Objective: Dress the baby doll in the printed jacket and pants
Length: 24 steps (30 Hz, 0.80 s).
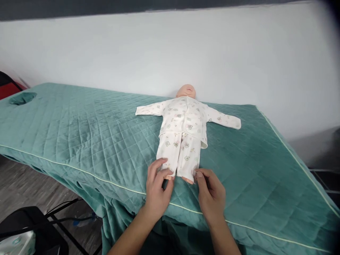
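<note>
A baby doll [186, 91] lies on its back on a teal quilted table cover [106, 138], arms spread, dressed in a white printed top [184, 118] and matching trousers [178, 152]. My left hand [156, 187] pinches the hem of one trouser leg at the doll's foot. My right hand [209, 193] pinches the hem of the other trouser leg, where a bare foot shows. Both hands rest at the near edge of the table.
A white wall [170, 53] runs behind the table. A face hole [22, 98] is in the cover at far left. A dark chair [32, 226] with cables stands on the floor at lower left, beside a white printed bundle [16, 242].
</note>
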Motion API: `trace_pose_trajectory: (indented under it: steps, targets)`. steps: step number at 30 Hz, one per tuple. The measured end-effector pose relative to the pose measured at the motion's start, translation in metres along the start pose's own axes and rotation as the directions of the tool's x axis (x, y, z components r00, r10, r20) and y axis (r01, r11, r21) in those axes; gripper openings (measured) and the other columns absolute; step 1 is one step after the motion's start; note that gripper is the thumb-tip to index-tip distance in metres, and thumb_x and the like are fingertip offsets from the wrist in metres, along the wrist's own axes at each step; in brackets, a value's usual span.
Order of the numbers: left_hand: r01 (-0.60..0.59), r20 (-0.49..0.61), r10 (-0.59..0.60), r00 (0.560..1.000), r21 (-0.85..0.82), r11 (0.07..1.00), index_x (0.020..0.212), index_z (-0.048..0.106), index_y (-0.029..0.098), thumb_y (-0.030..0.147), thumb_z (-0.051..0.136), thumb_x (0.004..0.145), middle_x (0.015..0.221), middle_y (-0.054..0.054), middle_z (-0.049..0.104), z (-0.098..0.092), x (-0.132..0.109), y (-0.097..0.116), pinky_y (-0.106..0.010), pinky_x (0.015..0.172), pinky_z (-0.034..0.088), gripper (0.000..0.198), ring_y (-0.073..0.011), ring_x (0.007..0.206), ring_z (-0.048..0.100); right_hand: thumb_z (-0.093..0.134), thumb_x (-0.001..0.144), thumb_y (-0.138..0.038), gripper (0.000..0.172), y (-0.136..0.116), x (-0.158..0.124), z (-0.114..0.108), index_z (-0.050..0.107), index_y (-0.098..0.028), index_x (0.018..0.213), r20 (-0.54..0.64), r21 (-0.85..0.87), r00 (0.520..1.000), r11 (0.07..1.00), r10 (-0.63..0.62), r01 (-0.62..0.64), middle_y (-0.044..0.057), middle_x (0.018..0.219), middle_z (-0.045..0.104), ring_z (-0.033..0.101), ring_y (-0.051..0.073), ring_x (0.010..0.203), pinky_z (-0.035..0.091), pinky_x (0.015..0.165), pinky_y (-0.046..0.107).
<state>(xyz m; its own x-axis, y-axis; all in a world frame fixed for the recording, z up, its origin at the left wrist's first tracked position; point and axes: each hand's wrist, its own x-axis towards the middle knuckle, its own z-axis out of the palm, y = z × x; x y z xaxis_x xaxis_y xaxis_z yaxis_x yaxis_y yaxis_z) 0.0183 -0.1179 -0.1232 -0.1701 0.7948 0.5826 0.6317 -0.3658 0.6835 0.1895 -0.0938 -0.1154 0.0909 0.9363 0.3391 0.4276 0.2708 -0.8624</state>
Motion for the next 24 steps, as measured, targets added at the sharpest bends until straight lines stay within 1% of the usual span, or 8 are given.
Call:
trace_pose_trajectory:
  steps: [3,6,9,14,16,19,21,24]
  targets:
    - [-0.018,0.000,0.018,1.000,0.029,0.999,0.110,0.060,0.023,0.008,0.057,0.092,0.134,-0.011,0.056,0.000,-0.003,-0.002,-0.048,0.104,0.052,0.024,-0.0248,0.128,0.054,0.056,0.100,-0.034,0.019,0.000,0.000,0.000,0.069,-0.022,0.093,0.018,-0.005,1.000,1.000,-0.001,0.001,0.000,0.082,0.065,0.060,0.015,0.074,0.045,0.069,0.029]
    - [-0.037,0.018,0.036,0.999,0.071,0.997,0.121,0.057,0.023,0.003,0.056,0.090,0.139,-0.013,0.053,0.001,-0.006,-0.003,-0.047,0.106,0.051,0.037,-0.0242,0.131,0.052,0.056,0.100,-0.033,0.018,-0.002,0.001,0.000,0.070,-0.022,0.093,0.023,-0.010,1.000,1.000,-0.009,0.010,0.000,0.083,0.066,0.060,0.015,0.075,0.045,0.069,0.028]
    - [-0.032,0.020,0.030,0.999,0.106,0.994,0.128,0.055,0.022,0.002,0.055,0.089,0.141,-0.014,0.050,0.000,-0.011,-0.003,-0.046,0.109,0.050,0.044,-0.0240,0.133,0.050,0.056,0.100,-0.033,0.018,-0.003,0.001,0.000,0.069,-0.022,0.093,0.024,-0.018,1.000,1.000,-0.016,0.016,0.000,0.083,0.066,0.060,0.015,0.075,0.045,0.068,0.028]
    - [0.049,-0.021,-0.046,0.999,0.193,0.980,0.133,0.052,0.022,0.013,0.060,0.092,0.141,-0.015,0.050,-0.008,-0.021,-0.009,-0.046,0.103,0.053,0.043,-0.0262,0.132,0.053,0.056,0.100,-0.033,0.019,-0.004,0.001,-0.001,0.069,-0.022,0.092,0.033,-0.031,0.999,0.999,-0.027,0.028,0.000,0.082,0.066,0.060,0.015,0.073,0.045,0.068,0.028]
    - [0.092,-0.044,-0.084,0.996,0.242,0.966,0.132,0.052,0.022,0.019,0.061,0.092,0.136,-0.015,0.054,-0.013,-0.025,-0.013,-0.048,0.100,0.053,0.041,-0.0277,0.127,0.056,0.056,0.099,-0.034,0.019,-0.004,0.001,0.000,0.069,-0.022,0.092,0.030,-0.031,0.999,0.999,-0.025,0.026,0.000,0.082,0.066,0.060,0.015,0.073,0.045,0.067,0.028]
    - [0.146,-0.038,-0.140,0.989,0.291,0.946,0.127,0.055,0.021,0.024,0.061,0.093,0.114,-0.010,0.065,-0.021,-0.028,-0.020,-0.049,0.093,0.053,0.035,-0.0267,0.107,0.064,0.056,0.099,-0.035,0.021,-0.004,0.002,0.000,0.070,-0.022,0.091,0.021,-0.038,1.000,0.999,-0.020,0.020,0.001,0.081,0.067,0.061,0.016,0.073,0.045,0.067,0.028]
    - [0.163,-0.016,-0.166,0.986,0.291,0.943,0.124,0.056,0.021,0.024,0.060,0.094,0.101,-0.006,0.069,-0.024,-0.027,-0.022,-0.047,0.088,0.052,0.031,-0.0246,0.095,0.065,0.056,0.099,-0.036,0.022,-0.003,0.002,0.000,0.070,-0.022,0.090,0.020,-0.042,1.000,0.999,-0.018,0.019,0.001,0.081,0.067,0.061,0.016,0.073,0.045,0.067,0.029]
    - [0.187,-0.001,-0.195,0.981,0.289,0.939,0.124,0.058,0.022,0.026,0.060,0.094,0.097,-0.005,0.070,-0.024,-0.022,-0.020,-0.044,0.084,0.050,0.030,-0.0235,0.089,0.065,0.056,0.099,-0.037,0.022,-0.003,0.002,0.001,0.070,-0.022,0.091,0.018,-0.044,1.000,0.999,-0.012,0.013,0.001,0.081,0.067,0.061,0.016,0.073,0.045,0.067,0.029]
